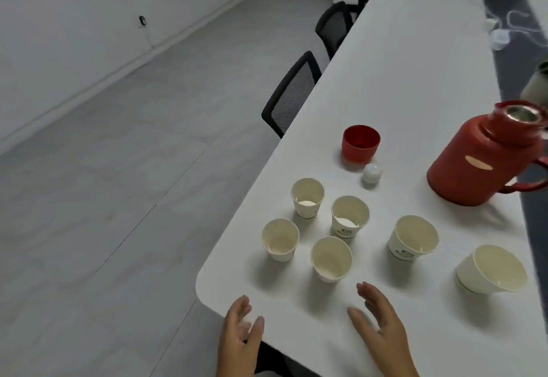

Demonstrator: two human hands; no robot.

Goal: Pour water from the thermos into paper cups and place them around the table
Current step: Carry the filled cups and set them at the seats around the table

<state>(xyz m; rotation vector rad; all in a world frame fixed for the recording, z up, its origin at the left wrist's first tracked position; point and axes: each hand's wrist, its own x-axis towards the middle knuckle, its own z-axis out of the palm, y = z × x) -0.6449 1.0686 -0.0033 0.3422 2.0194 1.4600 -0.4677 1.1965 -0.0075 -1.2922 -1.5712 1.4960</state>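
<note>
I am holding my left hand (241, 335) and right hand (379, 326) open and empty, reaching for the cup (331, 259) nearest the tabletop (400, 85) corner (gripping gently should avoid spills).

Setting: office meeting room.

Long white table (400, 85) with rounded corner, running far into the room. Row of black mesh-back chairs (292, 94) tucked along its left edge. Bare white walls, grey floor (133, 154), white skirting trunking along the wall base, small dark wall fitting (143, 20). Dark strip (510, 35) down the table's middle with loose white cables. Refreshments laid out at the near end: paper cups (307, 198) grouped together, red thermos (477, 160) beside them.
</note>
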